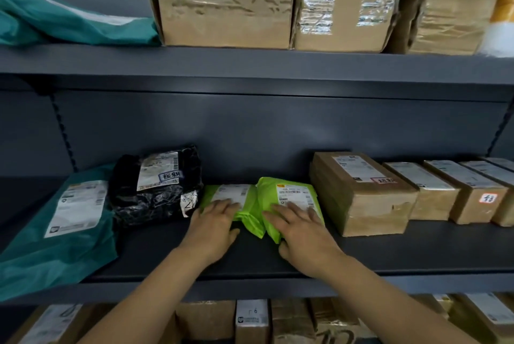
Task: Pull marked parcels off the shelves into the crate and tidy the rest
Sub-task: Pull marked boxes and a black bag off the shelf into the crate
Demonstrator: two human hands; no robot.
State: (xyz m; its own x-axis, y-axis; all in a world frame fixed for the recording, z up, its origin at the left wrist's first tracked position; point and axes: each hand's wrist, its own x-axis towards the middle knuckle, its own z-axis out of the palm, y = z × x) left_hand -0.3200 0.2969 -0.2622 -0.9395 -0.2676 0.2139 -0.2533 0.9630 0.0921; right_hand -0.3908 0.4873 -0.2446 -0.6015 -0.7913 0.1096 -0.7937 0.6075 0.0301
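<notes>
Teal mailer (69,221) lies at the left end of the shelf (250,260), the stamped black bag parcel (155,188) beside it. Next, the left hand (214,228) rests flat, fingers straight, on one lime mailer (251,207); the right hand (303,235) lies likewise on its touching twin (267,190), near the stamped brown box (361,199). Neither lime label seems marked, though blur hides detail. Slide both squarely together, labels up, flush with the row.

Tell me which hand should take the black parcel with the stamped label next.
Left, probably. The left hand rests on the left green parcel, directly beside the black parcel; the right hand lies on the right green parcel, farther off.
</notes>
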